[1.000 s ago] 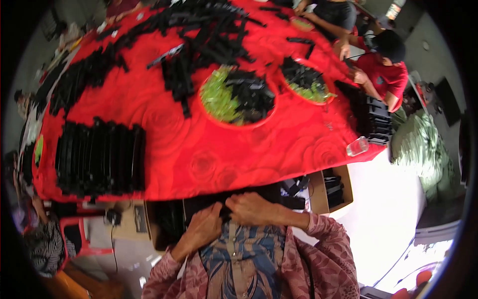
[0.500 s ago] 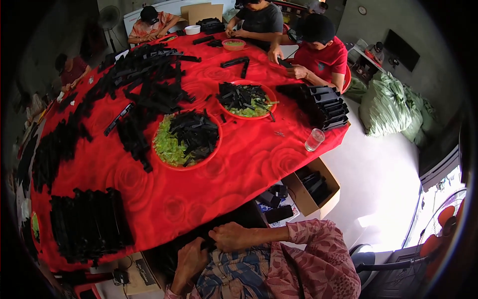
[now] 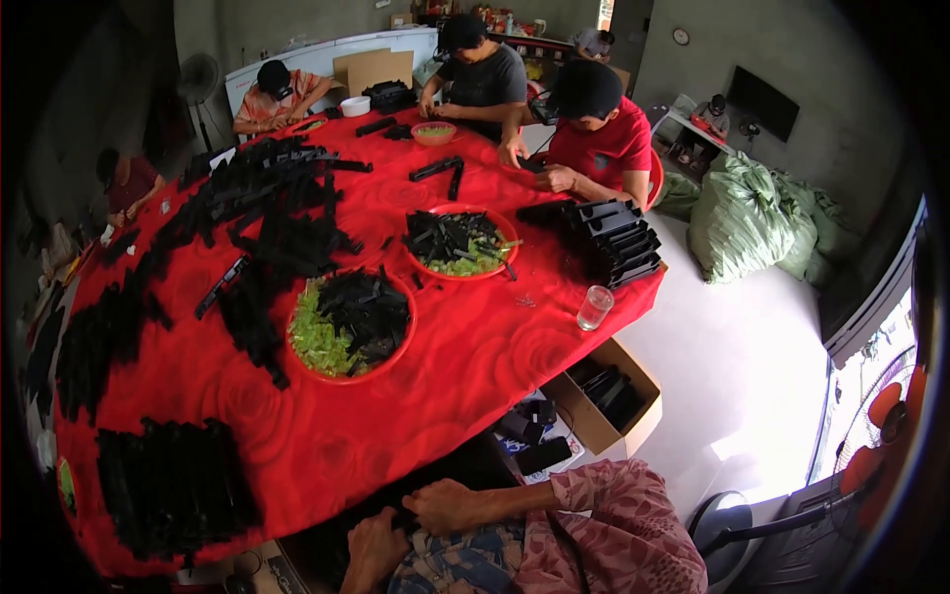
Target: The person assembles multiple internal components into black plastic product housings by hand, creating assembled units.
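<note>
Below the table's near edge, over my lap, my left hand (image 3: 372,547) and my right hand (image 3: 443,506) are held close together. Both have their fingers curled. A small dark bit shows between them, too little to name. Just past my hands lies a black surface, partly hidden under the table edge. On the red tablecloth (image 3: 327,450), to the left, stands a neat stack of long black plastic parts (image 3: 176,487). Farther off, a red-rimmed basin (image 3: 296,362) holds black strips and yellow-green pieces.
A second red basin (image 3: 512,259), heaps of black parts (image 3: 262,188) and a glass (image 3: 595,308) stand on the table. A cardboard box (image 3: 645,419) sits beside it on the floor. Several people work around the table. Green sacks (image 3: 744,223) and an orange-bladed fan (image 3: 884,414) are at right.
The view has tilted up, so the table and basins sit lower in the picture. My hands stay together over my lap, their fingers still curled.
</note>
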`<state>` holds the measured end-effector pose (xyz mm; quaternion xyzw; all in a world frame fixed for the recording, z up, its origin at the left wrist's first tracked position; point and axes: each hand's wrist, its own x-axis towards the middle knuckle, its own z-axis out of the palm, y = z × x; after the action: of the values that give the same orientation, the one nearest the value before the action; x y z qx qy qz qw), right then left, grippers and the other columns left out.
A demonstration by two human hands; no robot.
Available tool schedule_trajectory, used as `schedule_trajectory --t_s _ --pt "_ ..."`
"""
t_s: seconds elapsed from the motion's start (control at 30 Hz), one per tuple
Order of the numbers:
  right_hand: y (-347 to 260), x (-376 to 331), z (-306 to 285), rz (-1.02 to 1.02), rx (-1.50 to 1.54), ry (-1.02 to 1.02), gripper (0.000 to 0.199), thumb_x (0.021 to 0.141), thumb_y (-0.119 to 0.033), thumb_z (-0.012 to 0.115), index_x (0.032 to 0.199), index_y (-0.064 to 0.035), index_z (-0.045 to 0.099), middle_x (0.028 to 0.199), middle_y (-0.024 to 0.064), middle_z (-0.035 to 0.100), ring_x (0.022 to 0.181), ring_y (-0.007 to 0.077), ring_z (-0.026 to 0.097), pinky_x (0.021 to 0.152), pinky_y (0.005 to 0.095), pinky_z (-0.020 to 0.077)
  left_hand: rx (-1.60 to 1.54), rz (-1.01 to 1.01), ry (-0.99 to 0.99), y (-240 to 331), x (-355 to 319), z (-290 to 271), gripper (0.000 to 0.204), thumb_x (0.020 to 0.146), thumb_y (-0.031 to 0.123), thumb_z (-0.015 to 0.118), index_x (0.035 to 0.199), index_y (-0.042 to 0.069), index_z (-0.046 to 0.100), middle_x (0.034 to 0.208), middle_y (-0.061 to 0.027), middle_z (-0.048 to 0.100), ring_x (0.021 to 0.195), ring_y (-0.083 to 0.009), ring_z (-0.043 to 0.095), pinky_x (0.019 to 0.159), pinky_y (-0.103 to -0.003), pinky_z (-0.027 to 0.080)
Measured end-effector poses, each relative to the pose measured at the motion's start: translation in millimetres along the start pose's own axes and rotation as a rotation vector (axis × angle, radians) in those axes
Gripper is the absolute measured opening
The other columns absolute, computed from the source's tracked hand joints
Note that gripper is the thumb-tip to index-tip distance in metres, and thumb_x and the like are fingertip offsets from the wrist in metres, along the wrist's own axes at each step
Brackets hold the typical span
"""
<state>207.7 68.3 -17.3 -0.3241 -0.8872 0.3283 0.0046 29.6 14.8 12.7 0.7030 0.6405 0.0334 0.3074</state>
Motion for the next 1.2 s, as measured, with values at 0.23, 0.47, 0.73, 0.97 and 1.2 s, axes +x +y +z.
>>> schedule_trajectory --t_s 0.23,0.47,0.73,0.97,1.2 --pt "0 2 5 0.016 -0.02 0.017 0.035 0.074 -0.018 0.064 0.101 0.0028 0.057 0.085 0.0208 0.067 0.081 0.0378 0.068 0.069 0.0475 0.0551 0.018 0.03 0.043 -10 3 13 0.031 0.079 0.015 0.057 0.107 0.004 0.062 0.087 -0.027 0.066 0.087 -0.0458 0.063 0.078 -0.054 0.05" --pt "7 14 -11 -0.206 -0.296 0.255 0.035 0.071 -0.021 0.067 0.1 -0.0021 0.059 0.1 0.0148 0.064 0.097 0.0312 0.063 0.085 0.0421 0.0506 -0.149 0.11 0.284 -6 0 14 0.025 0.095 0.024 0.048 0.108 0.005 0.058 0.097 -0.0292 0.064 0.093 -0.0483 0.06 0.077 -0.055 0.047" --pt "-23 5 -40 -0.311 -0.406 0.572 0.042 0.076 -0.019 0.061 0.113 0.0008 0.058 0.114 0.0171 0.057 0.109 0.0331 0.051 0.094 0.0436 0.0405 -0.467 0.155 0.239 -7 7 -8 0.029 0.086 0.007 0.057 0.112 -0.006 0.056 0.092 -0.0315 0.064 0.096 -0.0479 0.062 0.079 -0.047 0.05" --pt "-49 -5 -40 -0.221 -0.388 0.864 0.043 0.077 -0.013 0.072 0.116 0.0022 0.06 0.098 0.0146 0.061 0.081 0.026 0.058 0.065 0.0342 0.0451 -0.63 0.044 0.433 8 -11 -1 0.026 0.085 0.006 0.057 0.108 -0.007 0.058 0.083 -0.0288 0.065 0.082 -0.0446 0.066 0.071 -0.044 0.051" --pt "-61 1 -57 -0.204 -0.367 0.973 0.037 0.077 -0.007 0.069 0.111 0.0071 0.059 0.092 0.0168 0.066 0.073 0.0276 0.06 0.059 0.034 0.0489 -0.52 0.083 0.675 31 -5 -7 0.036 0.083 0.002 0.058 0.118 -0.006 0.052 0.095 -0.0311 0.062 0.086 -0.0461 0.064 0.072 -0.047 0.051"
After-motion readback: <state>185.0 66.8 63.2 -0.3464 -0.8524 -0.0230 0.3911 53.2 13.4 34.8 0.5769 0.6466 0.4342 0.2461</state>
